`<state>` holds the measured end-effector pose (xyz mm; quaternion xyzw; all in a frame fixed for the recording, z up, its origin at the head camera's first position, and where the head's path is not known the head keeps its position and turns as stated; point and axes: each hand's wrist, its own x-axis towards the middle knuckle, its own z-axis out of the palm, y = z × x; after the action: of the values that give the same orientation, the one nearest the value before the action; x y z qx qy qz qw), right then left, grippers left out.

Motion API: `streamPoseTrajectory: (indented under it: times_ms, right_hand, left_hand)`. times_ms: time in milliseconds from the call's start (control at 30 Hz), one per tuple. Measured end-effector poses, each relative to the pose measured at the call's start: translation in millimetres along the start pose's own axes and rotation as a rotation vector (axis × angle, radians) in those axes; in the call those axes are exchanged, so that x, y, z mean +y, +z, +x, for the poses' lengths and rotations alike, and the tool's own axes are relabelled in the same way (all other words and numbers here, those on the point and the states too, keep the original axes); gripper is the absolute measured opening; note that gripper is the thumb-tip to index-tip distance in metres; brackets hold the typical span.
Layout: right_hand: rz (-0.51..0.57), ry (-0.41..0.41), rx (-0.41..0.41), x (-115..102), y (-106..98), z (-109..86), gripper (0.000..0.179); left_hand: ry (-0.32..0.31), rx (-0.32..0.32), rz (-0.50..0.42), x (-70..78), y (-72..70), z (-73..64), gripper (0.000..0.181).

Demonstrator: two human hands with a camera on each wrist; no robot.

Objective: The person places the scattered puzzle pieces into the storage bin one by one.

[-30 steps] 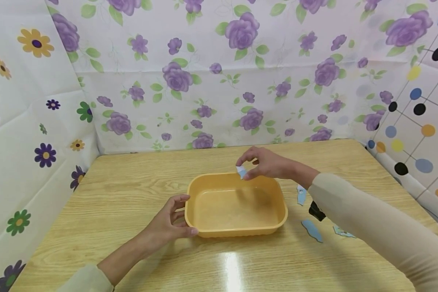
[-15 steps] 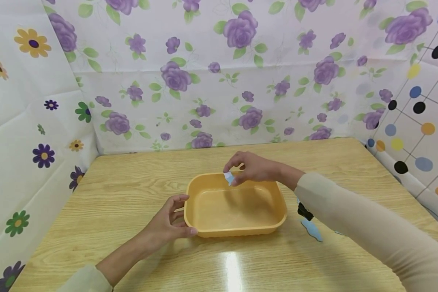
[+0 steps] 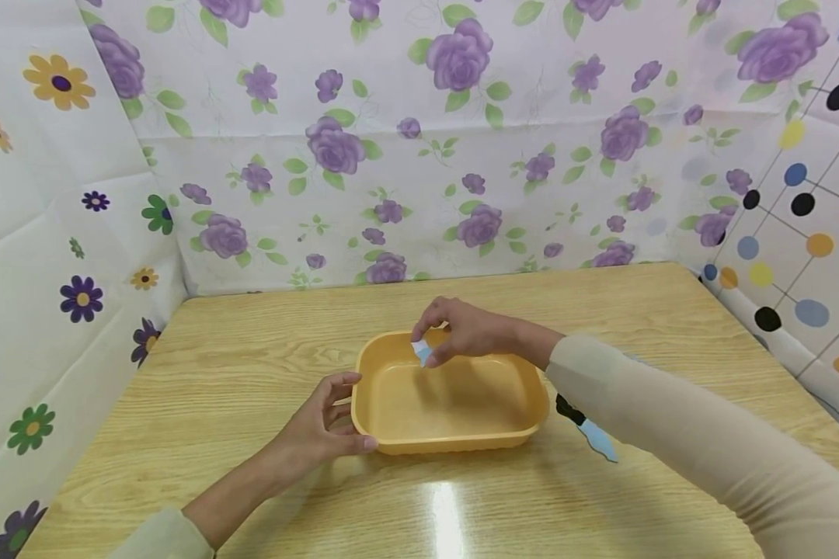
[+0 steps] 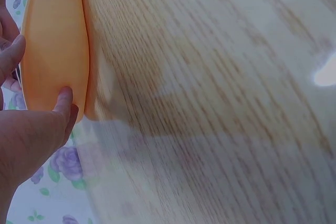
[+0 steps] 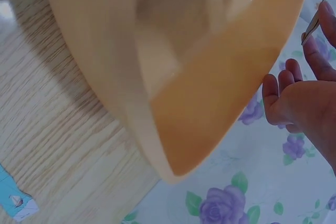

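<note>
A yellow-orange plastic tub (image 3: pixel 454 446) stands on the wooden table, its inside bare. My left hand (image 3: pixel 325 419) grips its left end, thumb at the near corner and fingers at the side; in the left wrist view a fingertip (image 4: pixel 64 95) presses the tub's outer wall. Over the tub's far side, my right hand (image 3: pixel 464 330) pinches a small light-blue and white puzzle piece (image 3: pixel 422 354) between thumb and fingers. Edge-on, that piece (image 5: pixel 313 29) looks thin in the right wrist view, where the other fingers sit close to the rim.
A light-blue puzzle piece (image 3: pixel 599 442) lies on the table (image 3: pixel 287 326) right of the tub. The right wrist view shows a piece with a sailboat print (image 5: pixel 14 198). My right sleeve (image 3: pixel 671 419) covers part of that side. Flowered cloth (image 3: pixel 391 155) hangs behind the table.
My right hand has moved left and slightly nearer above the tub, carrying the puzzle piece. Its sleeve now hides more of the pieces on the right. The left hand stays at the tub.
</note>
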<state>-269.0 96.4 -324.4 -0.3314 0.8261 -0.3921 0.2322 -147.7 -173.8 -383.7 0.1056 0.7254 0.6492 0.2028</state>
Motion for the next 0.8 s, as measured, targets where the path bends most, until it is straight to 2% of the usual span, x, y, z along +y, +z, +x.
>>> streamPoseTrajectory:
  times_ms: [233,467,633,800]
  right_hand:
    - [-0.034,0.03,-0.011,-7,9,2.4,0.038]
    - [-0.126,-0.011,-0.006,-6,18,6.6,0.036]
    - [-0.191,-0.022,0.019,-7,23,9.1,0.036]
    - [-0.258,0.001,0.082,-10,29,10.9,0.036]
  left_hand:
    - [-0.012,0.005,0.006,1.5,1.2,-0.7,0.091]
    - [-0.02,0.013,0.0,2.5,1.9,-1.1,0.091]
    - [-0.015,0.017,0.002,1.9,1.5,-0.4,0.092]
    - [-0.011,0.011,0.0,0.6,0.5,0.3,0.092]
